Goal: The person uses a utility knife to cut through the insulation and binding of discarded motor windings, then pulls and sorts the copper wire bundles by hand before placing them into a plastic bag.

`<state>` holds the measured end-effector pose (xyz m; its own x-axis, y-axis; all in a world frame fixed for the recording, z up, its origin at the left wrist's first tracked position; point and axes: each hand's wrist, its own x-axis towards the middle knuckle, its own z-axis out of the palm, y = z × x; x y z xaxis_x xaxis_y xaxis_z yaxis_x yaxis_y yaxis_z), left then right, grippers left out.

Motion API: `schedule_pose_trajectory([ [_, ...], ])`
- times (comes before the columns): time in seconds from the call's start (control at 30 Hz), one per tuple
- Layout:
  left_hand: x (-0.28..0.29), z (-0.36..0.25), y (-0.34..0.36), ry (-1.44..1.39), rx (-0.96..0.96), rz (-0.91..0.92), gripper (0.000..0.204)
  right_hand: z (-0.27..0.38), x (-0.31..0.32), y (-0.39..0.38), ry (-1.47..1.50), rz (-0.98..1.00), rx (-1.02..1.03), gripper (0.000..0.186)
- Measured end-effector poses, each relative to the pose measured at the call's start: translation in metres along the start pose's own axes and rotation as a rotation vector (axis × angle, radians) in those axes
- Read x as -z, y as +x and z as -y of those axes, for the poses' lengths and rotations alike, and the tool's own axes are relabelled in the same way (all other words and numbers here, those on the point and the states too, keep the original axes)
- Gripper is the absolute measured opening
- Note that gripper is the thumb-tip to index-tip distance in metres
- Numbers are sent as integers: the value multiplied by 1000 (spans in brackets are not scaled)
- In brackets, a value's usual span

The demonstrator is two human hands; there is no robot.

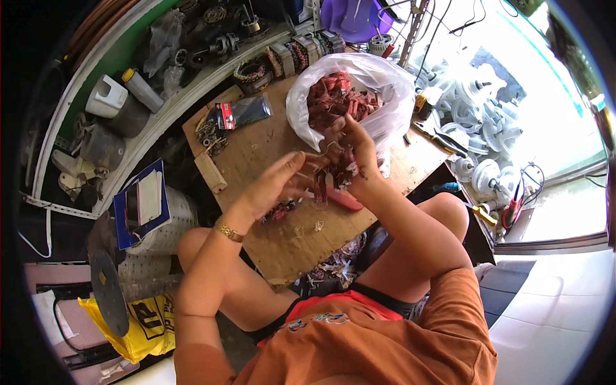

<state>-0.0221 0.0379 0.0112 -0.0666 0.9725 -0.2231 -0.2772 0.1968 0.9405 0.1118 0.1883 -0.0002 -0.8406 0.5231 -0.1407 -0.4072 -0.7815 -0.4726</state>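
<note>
My left hand [277, 181] is over the wooden board, its fingers reaching toward my right hand and partly smeared by motion. My right hand [359, 154] is closed, with thin dark strands [333, 154] at its fingertips in front of the plastic bag. What exactly they are is hard to make out. A translucent white bag [300, 106] stands open just beyond, filled with reddish-brown tangled bundles [340, 96]. Under my hands lies a tool with a red handle [344, 199], its other end partly hidden. A small heap of coloured scraps [280, 210] lies below my left hand.
On the wooden board [256, 240] are a dark packet [247, 112] and small metal bits [208, 135]. Wire-wound motor cores [282, 59] line the far edge. Pliers [443, 140] lie at right, beside piled white plastic parts [484, 115]. A blue folder [160, 221] rests at left.
</note>
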Motion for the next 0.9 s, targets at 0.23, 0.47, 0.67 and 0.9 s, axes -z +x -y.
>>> schedule_pose_trajectory([
  [0.23,-12,18,-17,-249,-17,-64,37,-19,-17,16,-495,120,276,28],
  [0.47,11,4,-30,154,-257,-393,18,3,-23,9,-1146,270,2,39],
  [0.67,19,8,-35,781,-515,-446,22,-1,-26,-1,-1441,444,344,17],
  [0.9,33,-1,-37,-272,-123,-129,39,9,-33,-6,-1601,669,830,17],
])
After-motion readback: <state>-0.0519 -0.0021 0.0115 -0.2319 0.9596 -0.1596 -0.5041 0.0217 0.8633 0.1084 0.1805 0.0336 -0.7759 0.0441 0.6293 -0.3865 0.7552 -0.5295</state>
